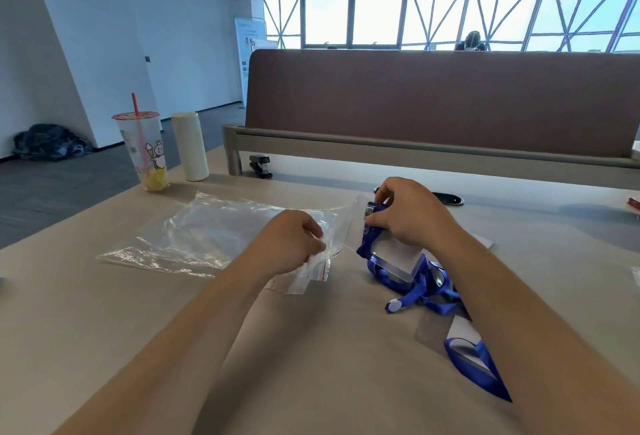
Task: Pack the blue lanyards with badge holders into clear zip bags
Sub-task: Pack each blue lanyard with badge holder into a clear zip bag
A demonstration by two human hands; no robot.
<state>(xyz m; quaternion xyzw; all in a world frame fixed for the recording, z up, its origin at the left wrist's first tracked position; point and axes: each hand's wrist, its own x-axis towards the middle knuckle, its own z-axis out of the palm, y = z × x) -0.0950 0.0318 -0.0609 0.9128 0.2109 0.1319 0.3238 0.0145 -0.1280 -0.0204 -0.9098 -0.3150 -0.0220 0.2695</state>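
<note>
The right forearm (519, 296) hides part of a second blue fabric lanyard (491, 382); the right picture edge cuts off a small red object (634, 204).

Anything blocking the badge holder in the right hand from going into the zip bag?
Nothing visible. The right hand holds the badge holder, with its blue lanyard wrapped around it, right beside the zip bag pinched by the left hand.

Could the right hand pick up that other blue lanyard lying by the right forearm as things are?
Probably not yet. The right hand is full, gripping a badge holder beside the zip bag, and the forearm partly covers the second lanyard. Nothing else seems to block it.
</note>
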